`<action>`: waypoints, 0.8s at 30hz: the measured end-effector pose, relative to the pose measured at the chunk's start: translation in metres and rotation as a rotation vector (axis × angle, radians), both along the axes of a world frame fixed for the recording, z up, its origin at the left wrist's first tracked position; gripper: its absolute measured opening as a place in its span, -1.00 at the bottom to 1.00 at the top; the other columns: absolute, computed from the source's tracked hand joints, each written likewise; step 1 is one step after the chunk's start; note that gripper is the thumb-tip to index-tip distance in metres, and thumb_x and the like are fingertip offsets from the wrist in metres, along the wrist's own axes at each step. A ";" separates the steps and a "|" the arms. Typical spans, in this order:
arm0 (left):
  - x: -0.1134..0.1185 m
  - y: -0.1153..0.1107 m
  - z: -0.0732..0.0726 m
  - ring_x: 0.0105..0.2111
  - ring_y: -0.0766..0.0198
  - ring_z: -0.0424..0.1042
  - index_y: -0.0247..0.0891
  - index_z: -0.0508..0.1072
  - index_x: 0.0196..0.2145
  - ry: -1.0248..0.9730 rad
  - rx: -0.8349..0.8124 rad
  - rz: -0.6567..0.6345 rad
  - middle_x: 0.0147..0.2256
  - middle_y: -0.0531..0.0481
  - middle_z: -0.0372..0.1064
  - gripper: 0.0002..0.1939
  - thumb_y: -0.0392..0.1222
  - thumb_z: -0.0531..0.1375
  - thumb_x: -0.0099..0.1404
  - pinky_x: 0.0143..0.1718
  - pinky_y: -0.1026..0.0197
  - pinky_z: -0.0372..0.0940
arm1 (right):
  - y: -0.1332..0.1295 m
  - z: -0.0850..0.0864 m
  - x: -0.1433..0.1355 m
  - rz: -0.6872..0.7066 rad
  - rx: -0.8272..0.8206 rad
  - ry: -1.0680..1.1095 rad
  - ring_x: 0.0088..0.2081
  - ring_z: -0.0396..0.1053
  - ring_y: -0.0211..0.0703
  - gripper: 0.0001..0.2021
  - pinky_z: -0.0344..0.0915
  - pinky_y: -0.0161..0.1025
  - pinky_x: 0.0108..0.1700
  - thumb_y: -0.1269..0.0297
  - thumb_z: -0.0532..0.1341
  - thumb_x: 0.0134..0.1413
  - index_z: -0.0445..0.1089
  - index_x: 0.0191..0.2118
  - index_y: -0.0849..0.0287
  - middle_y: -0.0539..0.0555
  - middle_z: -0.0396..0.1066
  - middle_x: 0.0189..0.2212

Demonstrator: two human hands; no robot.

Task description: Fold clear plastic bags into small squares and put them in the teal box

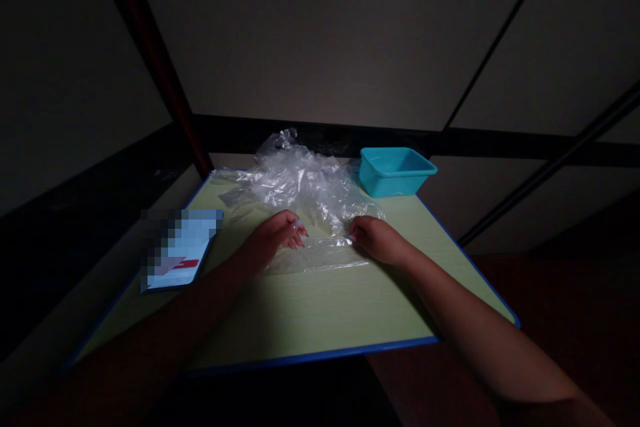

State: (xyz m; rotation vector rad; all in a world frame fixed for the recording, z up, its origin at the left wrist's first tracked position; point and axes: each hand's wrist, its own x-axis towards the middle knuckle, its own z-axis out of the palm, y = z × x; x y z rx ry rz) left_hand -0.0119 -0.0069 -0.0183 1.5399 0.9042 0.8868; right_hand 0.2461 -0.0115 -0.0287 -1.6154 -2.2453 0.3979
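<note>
A clear plastic bag [320, 255] lies flat in front of me near the middle of the table. My left hand [277, 233] is over its left end, fingers apart and slightly bent, the tips at the plastic. Something pale shows on one finger, perhaps a ring. At the bag's upper right corner, my right hand [375, 238] is closed, with thumb and fingertips pinching the plastic edge. Just beyond both hands rises a crumpled heap of clear plastic bags [300, 177]. Whether the flat bag joins the heap I cannot tell.
A turquoise plastic basin [395, 180] stands at the table's far right corner. On the left lies a tablet or large phone [183, 250] with a lit, partly blurred screen. The pale green table [310, 313] has a blue edge. Dark-trimmed panels [320, 33] rise behind it.
</note>
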 end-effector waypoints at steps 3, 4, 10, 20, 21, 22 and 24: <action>0.001 -0.001 -0.004 -0.34 0.21 0.38 -0.25 0.33 -0.36 0.294 0.312 0.060 -0.39 0.00 0.37 -0.82 -0.08 0.08 0.23 -0.27 0.16 0.27 | 0.001 -0.002 0.001 0.021 0.026 0.014 -0.35 0.29 -0.19 -0.88 0.15 -0.34 -0.30 0.48 0.24 -0.04 0.41 -0.31 0.22 0.09 0.39 -0.38; 0.001 -0.003 -0.005 -0.29 0.18 0.38 -0.26 0.35 -0.34 0.364 0.429 0.033 -0.36 -0.03 0.38 -0.83 -0.11 0.08 0.22 -0.22 0.13 0.27 | 0.001 -0.002 0.001 0.030 0.028 0.013 -0.34 0.29 -0.19 -0.87 0.16 -0.33 -0.29 0.48 0.25 -0.05 0.42 -0.30 0.23 0.09 0.38 -0.39; 0.001 -0.014 -0.009 0.26 -0.07 -0.04 -0.23 0.27 0.14 0.663 0.841 -0.290 0.23 -0.19 0.09 -0.46 -0.03 0.16 0.23 0.21 -0.20 -0.10 | 0.000 -0.001 -0.003 0.063 0.097 0.006 -0.26 0.28 -0.13 -0.87 0.18 -0.28 -0.19 0.48 0.25 -0.03 0.44 -0.29 0.21 0.11 0.36 -0.35; 0.000 -0.012 -0.018 0.30 -0.19 -0.22 -0.10 0.31 0.15 0.926 0.802 0.032 0.29 -0.16 -0.03 -0.49 0.03 0.14 0.26 0.19 -0.32 -0.15 | 0.001 -0.003 -0.002 0.016 0.113 -0.019 -0.14 0.28 -0.06 -0.90 0.15 -0.17 -0.07 0.45 0.23 0.04 0.46 -0.31 0.16 0.12 0.40 -0.28; 0.000 -0.012 -0.018 0.30 -0.21 -0.22 -0.07 0.33 0.13 0.936 0.799 0.066 0.28 -0.16 -0.02 -0.50 0.03 0.15 0.25 0.18 -0.33 -0.15 | 0.001 -0.004 -0.002 0.024 0.118 -0.012 -0.14 0.28 -0.06 -0.90 0.15 -0.17 -0.07 0.45 0.23 0.04 0.46 -0.30 0.15 0.11 0.40 -0.28; 0.000 -0.011 -0.018 0.29 -0.22 -0.22 -0.04 0.34 0.12 0.947 0.795 0.083 0.28 -0.15 -0.03 -0.51 0.03 0.16 0.24 0.18 -0.34 -0.15 | 0.001 -0.004 -0.002 0.039 0.120 -0.005 -0.14 0.28 -0.06 -0.89 0.15 -0.17 -0.07 0.45 0.22 0.04 0.46 -0.30 0.14 0.11 0.40 -0.27; 0.000 -0.012 -0.018 0.30 -0.23 -0.24 0.00 0.32 0.14 0.971 0.781 0.081 0.30 -0.15 -0.07 -0.48 0.05 0.18 0.23 0.17 -0.36 -0.17 | 0.002 -0.006 -0.003 0.068 0.122 0.006 -0.13 0.27 -0.06 -0.88 0.14 -0.16 -0.06 0.46 0.21 0.04 0.46 -0.30 0.14 0.11 0.40 -0.27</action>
